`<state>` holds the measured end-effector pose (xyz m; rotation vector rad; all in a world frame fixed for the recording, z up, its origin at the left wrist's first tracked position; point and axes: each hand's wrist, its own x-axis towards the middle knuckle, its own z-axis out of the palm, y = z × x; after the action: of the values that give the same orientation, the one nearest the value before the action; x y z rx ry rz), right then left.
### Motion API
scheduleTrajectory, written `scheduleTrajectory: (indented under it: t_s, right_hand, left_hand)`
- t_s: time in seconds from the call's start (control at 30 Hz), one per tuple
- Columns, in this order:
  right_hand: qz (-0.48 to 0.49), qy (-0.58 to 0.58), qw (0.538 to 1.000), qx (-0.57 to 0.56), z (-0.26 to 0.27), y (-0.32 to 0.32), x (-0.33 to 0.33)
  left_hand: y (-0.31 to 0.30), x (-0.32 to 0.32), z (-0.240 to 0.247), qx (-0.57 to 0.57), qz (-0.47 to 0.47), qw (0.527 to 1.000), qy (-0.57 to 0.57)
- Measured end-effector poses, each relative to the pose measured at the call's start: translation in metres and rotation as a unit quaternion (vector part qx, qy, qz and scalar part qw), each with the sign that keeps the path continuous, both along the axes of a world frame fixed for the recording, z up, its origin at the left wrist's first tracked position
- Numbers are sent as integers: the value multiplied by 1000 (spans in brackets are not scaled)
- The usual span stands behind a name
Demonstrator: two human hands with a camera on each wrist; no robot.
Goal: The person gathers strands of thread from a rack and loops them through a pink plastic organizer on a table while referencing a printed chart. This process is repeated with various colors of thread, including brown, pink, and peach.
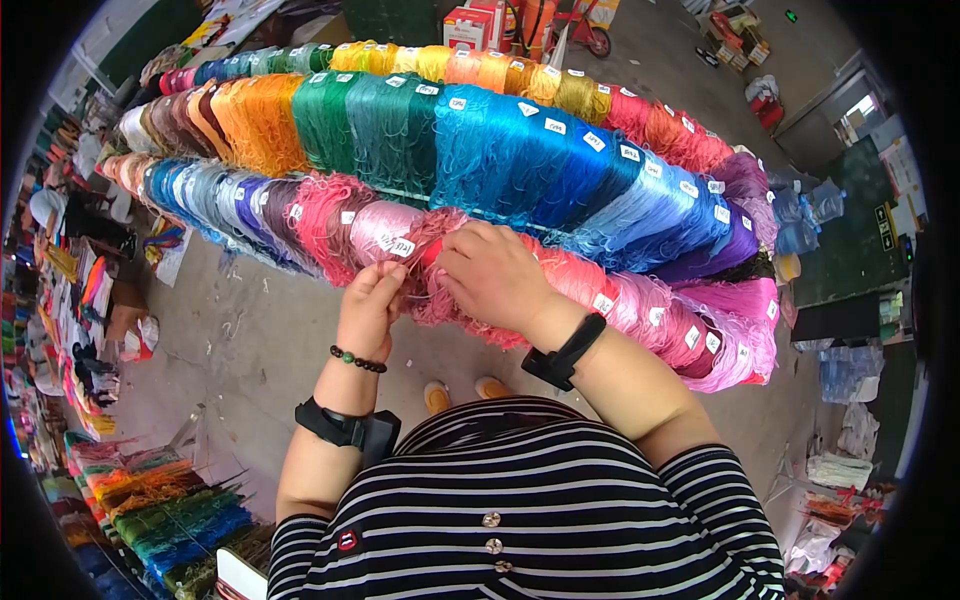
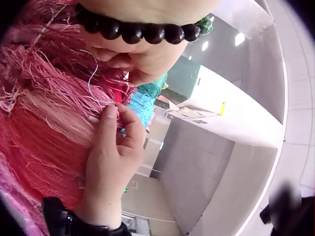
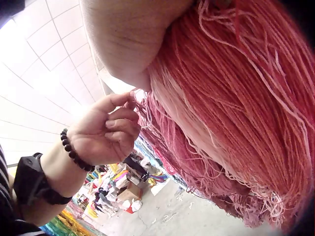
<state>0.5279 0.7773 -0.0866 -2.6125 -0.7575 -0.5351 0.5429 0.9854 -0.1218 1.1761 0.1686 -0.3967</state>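
Observation:
Hanks of pink and red thread (image 1: 375,225) hang over a long rack in front of the person, with small white paper labels. The left hand (image 1: 370,305), wearing a dark bead bracelet, pinches loose pink strands below a label (image 1: 402,247). In the right wrist view its thumb and forefinger meet at the edge of the hank (image 3: 172,128), other fingers curled. Beside it, the right hand (image 1: 495,275) lies over the red-pink hank. The left wrist view shows its thumb and forefinger pinching thread (image 2: 101,101) at a pale loose strand.
Behind hang rows of blue hanks (image 1: 500,150), green hanks (image 1: 325,115) and yellow hanks (image 1: 420,62). More colored thread (image 1: 170,500) lies at lower left. Water bottles (image 1: 800,225) stand at the right. The concrete floor (image 1: 240,360) shows below the rack.

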Motion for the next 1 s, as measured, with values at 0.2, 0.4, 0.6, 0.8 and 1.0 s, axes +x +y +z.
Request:
scheduleTrajectory:
  t_s: [0.2,0.4,0.6,0.8,1.0]
  right_hand:
    - [-3,-7,1000,-4,-1,1,0]
    - [-1,-12,1000,-2,1,3,0]
    - [3,-18,1000,11,0,5,0]
    - [-23,-79,994,66,30,34,-15]
    - [8,-103,995,10,17,46,-13]
  left_hand:
    - [22,-7,-8,-58,15,998,20]
    - [27,-7,-6,-134,70,988,31]
    - [37,-10,-5,-223,41,972,55]
    - [33,-18,6,-99,-9,995,10]
    - [25,-25,8,-117,-31,992,47]
